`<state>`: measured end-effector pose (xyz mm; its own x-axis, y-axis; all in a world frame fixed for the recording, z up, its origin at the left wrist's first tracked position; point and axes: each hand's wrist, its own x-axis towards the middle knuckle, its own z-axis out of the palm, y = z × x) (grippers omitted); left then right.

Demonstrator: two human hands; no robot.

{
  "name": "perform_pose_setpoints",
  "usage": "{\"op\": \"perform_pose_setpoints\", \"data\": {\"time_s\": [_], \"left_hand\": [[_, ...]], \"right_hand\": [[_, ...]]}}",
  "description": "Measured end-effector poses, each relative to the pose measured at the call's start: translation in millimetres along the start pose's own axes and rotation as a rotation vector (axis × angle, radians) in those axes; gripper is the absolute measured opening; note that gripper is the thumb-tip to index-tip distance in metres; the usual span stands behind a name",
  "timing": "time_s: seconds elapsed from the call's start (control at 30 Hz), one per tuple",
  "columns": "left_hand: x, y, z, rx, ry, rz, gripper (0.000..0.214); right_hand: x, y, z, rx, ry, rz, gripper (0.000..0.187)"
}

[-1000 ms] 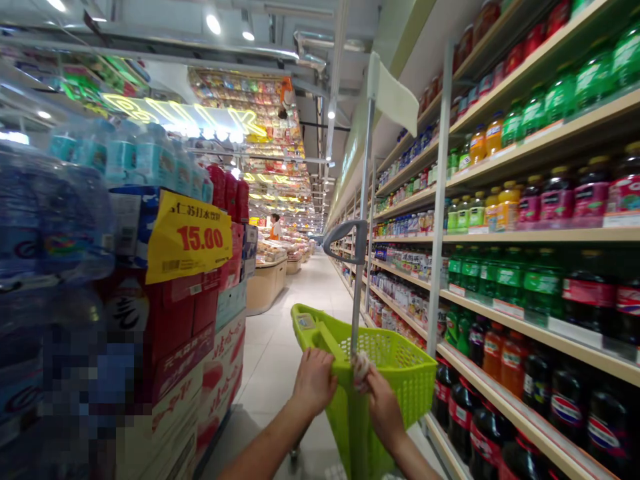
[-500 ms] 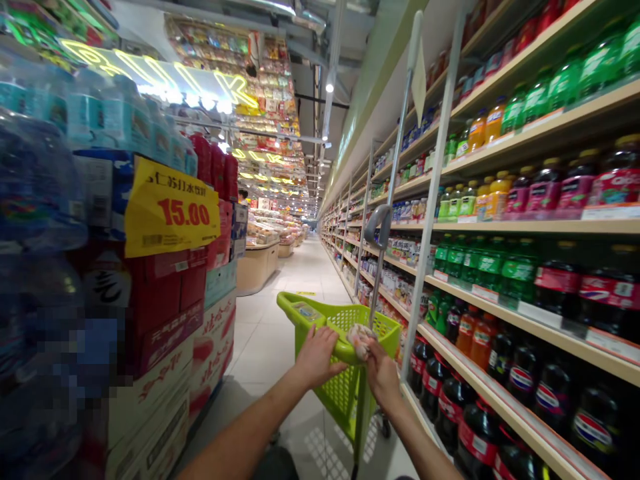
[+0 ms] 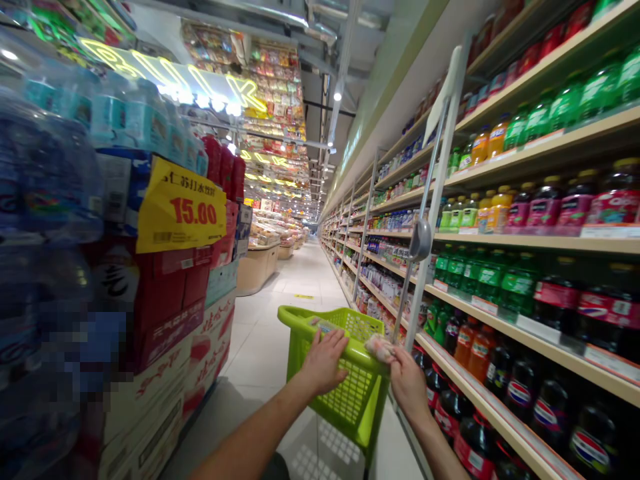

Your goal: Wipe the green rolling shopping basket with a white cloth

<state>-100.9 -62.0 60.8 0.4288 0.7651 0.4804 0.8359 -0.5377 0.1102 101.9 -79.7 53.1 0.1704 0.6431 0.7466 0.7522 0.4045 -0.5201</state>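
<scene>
A bright green plastic shopping cart [image 3: 350, 393] with perforated sides stands in front of me. My left hand [image 3: 325, 360] grips its handle, fingers draped over the top and thumb below on the near side. By the handle's right end, my right hand [image 3: 407, 377] pinches a crumpled whitish-pink cloth [image 3: 381, 348], which lies against the handle. A slim grey pole [image 3: 434, 180] with a hook-like grey loop [image 3: 420, 240] slants up behind the cloth; where its lower end rests is hidden.
Shelves of soda bottles [image 3: 520, 273] line the right side. At left, stacked drink cartons [image 3: 165, 313] and wrapped bottles carry a yellow price sign [image 3: 183, 207]. A pale tiled aisle [image 3: 280, 347] runs ahead between them, past wooden display counters [image 3: 257, 267].
The cart has turned and shifted slightly beneath my hands. My right hand and the cloth have moved right and slightly down. The pole now appears farther right. My left hand stays on the handle.
</scene>
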Motion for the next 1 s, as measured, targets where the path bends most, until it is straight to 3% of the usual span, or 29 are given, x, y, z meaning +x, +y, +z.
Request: {"op": "perform_pose_setpoints", "data": {"time_s": [0.13,0.27,0.43,0.6,0.7,0.8,0.93,1.0], "left_hand": [[1.4,-7.8,-3.9,0.01,0.005,-0.095,0.067],[-3.6,-0.9,-4.5,0.023,-0.006,-0.076,0.067],[-8.4,17.7,-1.9,0.027,-0.004,-0.051,0.07],[-10.2,23.1,-4.0,0.017,0.01,-0.058,0.068],[-11.6,21.8,-9.0,-0.014,0.005,-0.037,0.064],[-7.1,28.1,-15.7,-0.106,0.036,-0.062,0.053],[12.1,50.6,-18.8,-0.282,0.17,0.012,0.047],[23.2,62.4,-14.8,-0.324,0.164,0.064,0.043]], "right_hand": [[-1.4,-25.0,-7.3,0.131,-0.127,-0.059,0.039],[1.4,-22.8,-14.2,-0.025,-0.03,0.024,0.039],[-11.1,-1.7,-4.8,-0.29,0.052,-0.182,0.035],[-14.2,12.1,4.0,-0.288,-0.052,-0.355,0.039],[-0.1,21.5,-1.7,-0.288,-0.035,-0.259,0.037],[4.3,14.0,-2.3,-0.298,0.003,-0.113,0.039],[-6.8,-15.9,8.5,-0.081,-0.106,-0.189,0.046],[-10.1,-22.1,10.5,0.035,-0.129,-0.147,0.052]]}}
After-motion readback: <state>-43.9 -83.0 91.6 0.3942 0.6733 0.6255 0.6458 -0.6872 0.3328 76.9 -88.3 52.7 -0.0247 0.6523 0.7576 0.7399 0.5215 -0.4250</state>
